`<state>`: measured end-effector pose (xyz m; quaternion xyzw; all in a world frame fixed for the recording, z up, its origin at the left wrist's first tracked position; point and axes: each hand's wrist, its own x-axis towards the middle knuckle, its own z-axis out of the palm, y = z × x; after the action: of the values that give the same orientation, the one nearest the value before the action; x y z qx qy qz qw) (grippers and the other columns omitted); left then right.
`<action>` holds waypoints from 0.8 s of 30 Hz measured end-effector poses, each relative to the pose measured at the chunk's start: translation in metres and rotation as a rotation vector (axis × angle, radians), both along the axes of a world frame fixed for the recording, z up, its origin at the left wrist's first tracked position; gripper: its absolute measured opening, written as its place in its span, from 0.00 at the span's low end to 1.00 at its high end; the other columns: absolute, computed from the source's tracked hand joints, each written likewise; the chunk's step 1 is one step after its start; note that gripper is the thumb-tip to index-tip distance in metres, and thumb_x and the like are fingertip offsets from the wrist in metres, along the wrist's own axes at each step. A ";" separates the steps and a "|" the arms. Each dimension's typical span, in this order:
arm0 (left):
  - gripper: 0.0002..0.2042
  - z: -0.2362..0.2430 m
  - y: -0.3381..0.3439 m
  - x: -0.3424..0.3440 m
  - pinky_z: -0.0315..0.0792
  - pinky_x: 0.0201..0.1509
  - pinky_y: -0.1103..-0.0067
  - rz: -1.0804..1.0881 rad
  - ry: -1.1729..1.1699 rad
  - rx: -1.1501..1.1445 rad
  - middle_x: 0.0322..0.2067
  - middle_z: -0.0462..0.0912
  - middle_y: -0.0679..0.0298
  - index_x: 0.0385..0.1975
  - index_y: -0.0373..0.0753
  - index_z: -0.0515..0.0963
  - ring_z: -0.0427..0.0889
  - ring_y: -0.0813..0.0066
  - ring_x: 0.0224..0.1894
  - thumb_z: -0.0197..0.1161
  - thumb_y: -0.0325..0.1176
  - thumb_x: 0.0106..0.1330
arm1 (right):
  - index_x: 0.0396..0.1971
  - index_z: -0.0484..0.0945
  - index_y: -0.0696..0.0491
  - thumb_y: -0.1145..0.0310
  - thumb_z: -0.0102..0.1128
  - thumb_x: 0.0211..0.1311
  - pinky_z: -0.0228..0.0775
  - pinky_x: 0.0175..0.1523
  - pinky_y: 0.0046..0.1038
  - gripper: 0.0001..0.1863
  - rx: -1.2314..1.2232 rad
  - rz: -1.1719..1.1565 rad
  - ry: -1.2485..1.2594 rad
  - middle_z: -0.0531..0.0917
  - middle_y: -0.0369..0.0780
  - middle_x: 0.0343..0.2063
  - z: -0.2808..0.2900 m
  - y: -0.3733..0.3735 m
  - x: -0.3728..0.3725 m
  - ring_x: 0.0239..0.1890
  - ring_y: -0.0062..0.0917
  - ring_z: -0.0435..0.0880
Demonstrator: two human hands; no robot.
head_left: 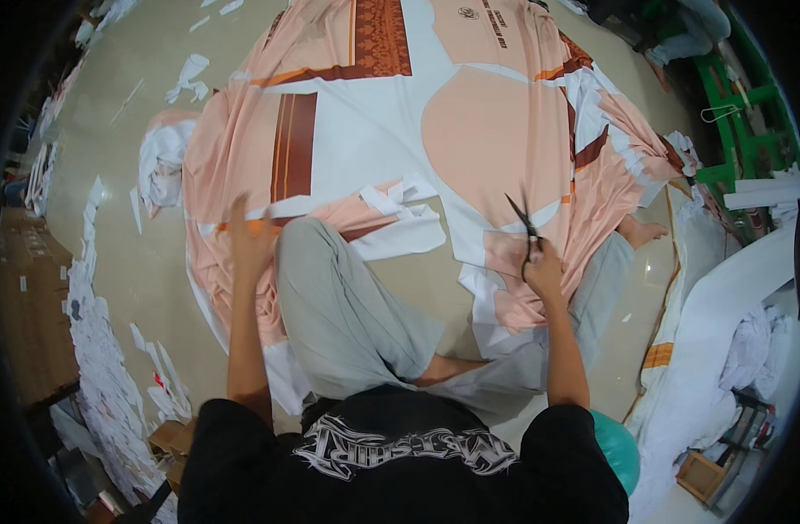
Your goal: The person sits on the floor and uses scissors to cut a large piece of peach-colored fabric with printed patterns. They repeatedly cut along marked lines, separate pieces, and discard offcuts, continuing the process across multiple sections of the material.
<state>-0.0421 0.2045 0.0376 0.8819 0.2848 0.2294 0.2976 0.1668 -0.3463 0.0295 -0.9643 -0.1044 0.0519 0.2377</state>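
Note:
A wide sheet of printed fabric (496,131), peach and white with brown and orange bands, lies over the floor and across my legs. My right hand (542,266) is closed around the handles of black scissors (531,229). Their blades point up and away over a peach panel, slightly apart and partly blurred. My left hand (251,240) is over the bunched peach cloth at the left, beside my raised knee. Motion smears its fingers, so I cannot make out whether they grip the cloth. A cut peach-and-white strip (387,214) lies beyond that knee.
White scraps (107,349) pile along the left floor, near a brown cardboard box (33,297). A green metal frame (749,122) stands at the right, with a long white fabric or paper roll (723,306) below it. Another person's leg (684,44) shows at the upper right.

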 end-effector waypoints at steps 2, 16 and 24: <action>0.29 0.024 -0.051 0.061 0.65 0.71 0.62 -0.244 -0.061 -0.028 0.63 0.74 0.46 0.67 0.39 0.70 0.71 0.48 0.67 0.68 0.37 0.67 | 0.41 0.79 0.62 0.51 0.70 0.61 0.77 0.44 0.40 0.26 0.147 0.136 0.355 0.85 0.50 0.33 0.011 0.027 -0.011 0.37 0.43 0.86; 0.22 -0.025 -0.137 0.134 0.71 0.60 0.57 -0.818 0.748 0.176 0.53 0.82 0.58 0.57 0.45 0.77 0.80 0.56 0.58 0.62 0.24 0.61 | 0.30 0.77 0.53 0.23 0.49 0.64 0.74 0.34 0.27 0.41 0.392 0.214 1.336 0.79 0.38 0.20 -0.010 0.111 0.031 0.24 0.27 0.83; 0.22 -0.030 -0.135 0.141 0.75 0.59 0.64 -0.995 1.024 -0.046 0.53 0.85 0.56 0.56 0.47 0.83 0.83 0.58 0.58 0.62 0.28 0.59 | 0.25 0.72 0.51 0.42 0.59 0.73 0.68 0.27 0.25 0.27 0.146 0.339 1.177 0.75 0.33 0.17 -0.004 0.145 0.046 0.19 0.20 0.77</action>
<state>0.0990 0.0697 0.0073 0.8977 -0.0427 -0.3826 0.2142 0.2126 -0.2009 0.0260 -0.7250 -0.1108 0.6053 0.3094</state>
